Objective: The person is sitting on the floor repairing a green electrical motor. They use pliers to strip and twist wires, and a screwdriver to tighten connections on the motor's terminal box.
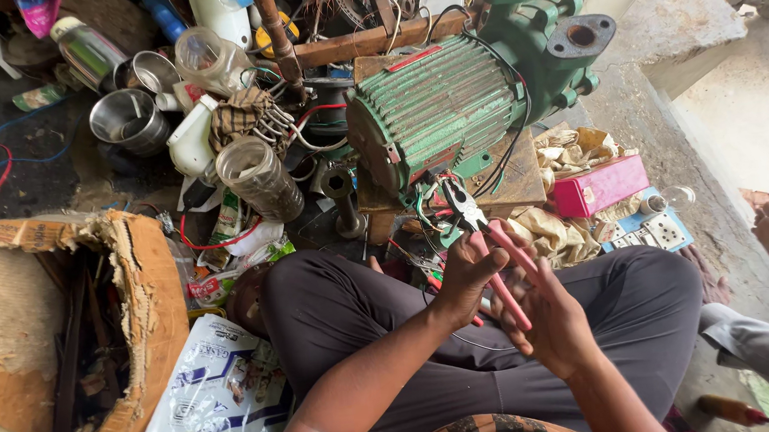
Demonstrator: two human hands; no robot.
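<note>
The green motor [449,105] is ribbed cast metal, its paint chipped and dull, sitting on a worn wooden block [511,177]. Right in front of it, the pliers [484,237] have matt steel jaws and smooth pink plastic grips. Left of the motor: shiny steel cups [130,120], and further out torn rough cardboard [133,320].

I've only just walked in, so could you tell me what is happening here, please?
A person sits cross-legged on the floor in front of a green electric motor pump that rests on a wooden block. The right hand and left hand both grip pink-handled pliers, whose tip points at the wires under the motor. Steel cups, jars and a torn cardboard box lie around.
</note>
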